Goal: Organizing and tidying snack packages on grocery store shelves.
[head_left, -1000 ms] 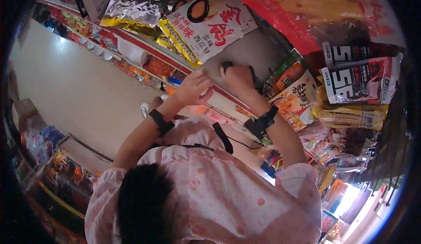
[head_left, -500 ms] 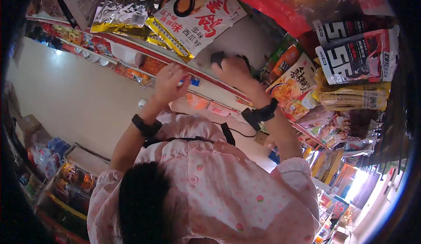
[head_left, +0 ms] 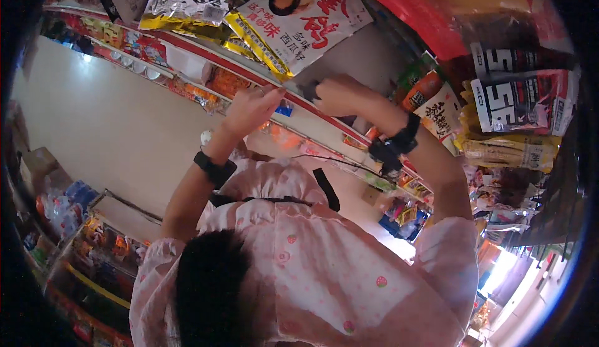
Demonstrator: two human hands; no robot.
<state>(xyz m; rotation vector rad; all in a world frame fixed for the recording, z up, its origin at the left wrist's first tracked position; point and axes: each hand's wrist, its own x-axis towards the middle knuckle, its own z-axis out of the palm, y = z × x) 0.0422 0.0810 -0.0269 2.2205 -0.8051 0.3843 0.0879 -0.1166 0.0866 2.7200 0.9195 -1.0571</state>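
My left hand (head_left: pixel 254 108) is closed, its fingers curled at the shelf's red front edge, just below a white and yellow snack bag (head_left: pixel 306 25). What it holds, if anything, is hidden. Farther right, my right hand (head_left: pixel 350 100) bends inward over the grey shelf surface (head_left: pixel 368 50), its fingers curled. A blurred dark thing (head_left: pixel 306 90) shows by its fingertips; its kind cannot be made out. Both wrists wear black bands.
Silver and yellow bags (head_left: pixel 187 7) lie at the shelf's left. To the right stand an orange packet (head_left: pixel 424 90), a noodle-type packet (head_left: pixel 440 113) and black and white pouches (head_left: pixel 524 103). A large red and clear bag (head_left: pixel 462 10) fills the far right. Lower shelves hold small packets.
My right hand has shifted slightly right, its forearm swinging outward. My left hand has moved a little right, and its fingers have drawn closer together. The view has shifted slightly.
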